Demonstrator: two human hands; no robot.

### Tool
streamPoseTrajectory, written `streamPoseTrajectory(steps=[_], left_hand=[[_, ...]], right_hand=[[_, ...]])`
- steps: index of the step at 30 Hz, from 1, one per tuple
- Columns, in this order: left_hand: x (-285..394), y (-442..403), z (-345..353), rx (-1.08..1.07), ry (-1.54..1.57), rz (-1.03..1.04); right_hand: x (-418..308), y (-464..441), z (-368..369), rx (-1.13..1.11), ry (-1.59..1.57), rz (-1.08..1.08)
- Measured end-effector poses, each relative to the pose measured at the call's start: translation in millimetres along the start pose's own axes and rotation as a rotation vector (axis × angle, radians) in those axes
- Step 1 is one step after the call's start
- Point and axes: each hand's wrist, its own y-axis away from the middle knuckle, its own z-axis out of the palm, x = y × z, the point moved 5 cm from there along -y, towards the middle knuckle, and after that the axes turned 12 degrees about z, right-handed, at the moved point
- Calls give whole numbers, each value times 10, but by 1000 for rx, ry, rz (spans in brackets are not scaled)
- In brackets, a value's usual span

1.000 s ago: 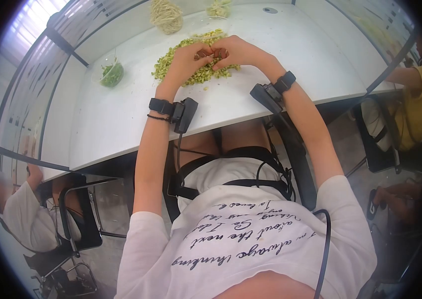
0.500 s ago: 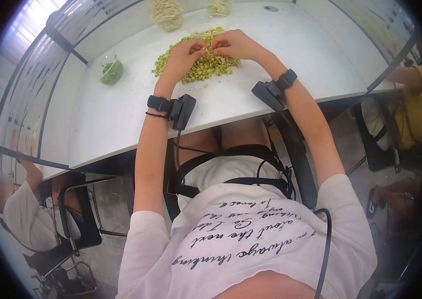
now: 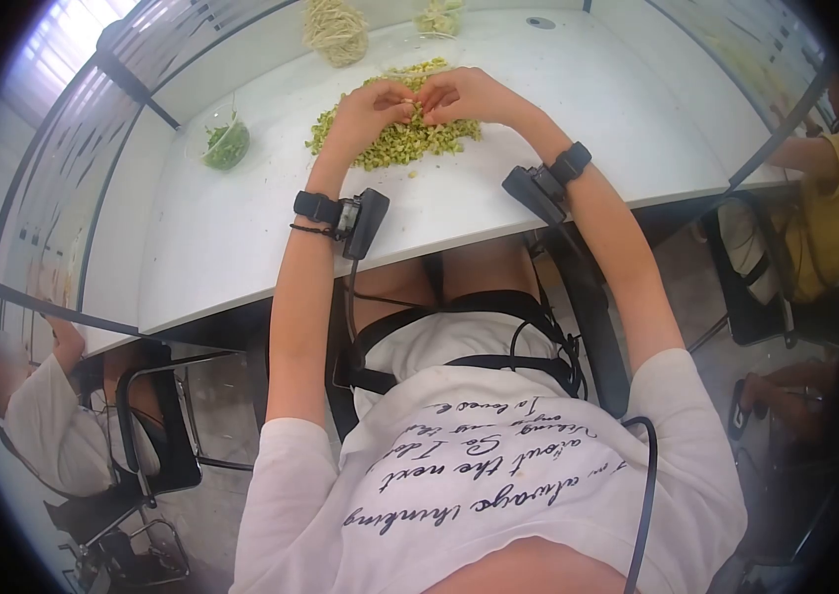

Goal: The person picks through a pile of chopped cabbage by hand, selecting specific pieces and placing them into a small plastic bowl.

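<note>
A loose pile of small green and yellow pieces (image 3: 394, 151), perhaps bean sprout heads, is spread on the white table (image 3: 241, 233). Over its far half, my left hand (image 3: 377, 109) and my right hand (image 3: 464, 97) meet fingertip to fingertip. Both hands have their fingers closed in a pinch. A tiny pale bit seems to sit between them, too small to name. Behind the pile lies a bundle of pale, thin strands (image 3: 335, 35). To its right stands a clear container with pale green contents (image 3: 437, 18).
A clear bowl of green pieces (image 3: 226, 144) stands on the table's left part. Low partitions (image 3: 122, 188) close the table's sides. Black devices (image 3: 365, 223) with cables are strapped to both my wrists. One person (image 3: 48, 416) sits at left, another in yellow (image 3: 830, 218) at right.
The view has shifted slightly, so the table items appear a little lower. My hands stay together over the pile, with only small finger movements.
</note>
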Motion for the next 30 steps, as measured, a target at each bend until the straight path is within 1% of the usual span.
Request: streamPoseTrajectory(steps=[4, 6, 7, 10, 11, 13, 16, 19, 21, 24, 28, 30], left_hand=[[83, 16, 30, -6, -21, -13], [87, 15, 31, -2, -23, -4], [60, 6, 31, -6, -15, -7], [66, 26, 18, 28, -16, -64], [47, 28, 17, 29, -7, -71], [11, 20, 18, 30, 12, -83], [26, 30, 17, 35, 0, -77], [7, 12, 18, -28, -14, -45], [3, 10, 27, -27, 27, -42], [35, 19, 30, -27, 22, -46], [99, 23, 38, -24, 34, -56], [92, 23, 42, -26, 92, -33]], right_hand=[[-5, -19, 34, 23, 5, 16], [-3, -30, 49, 39, -12, 80], [-9, -28, 42, 42, -10, 67], [66, -83, 37, 56, -120, 61], [88, -88, 25, 54, -68, 81], [132, -96, 27, 47, -79, 100], [133, -97, 23, 34, -71, 109], [116, -85, 29, 5, -84, 119], [95, -77, 23, -5, -90, 131], [71, -50, 17, -3, -45, 99], [12, -28, 3, -1, -67, 83], [30, -32, -33, 29, -121, 70]])
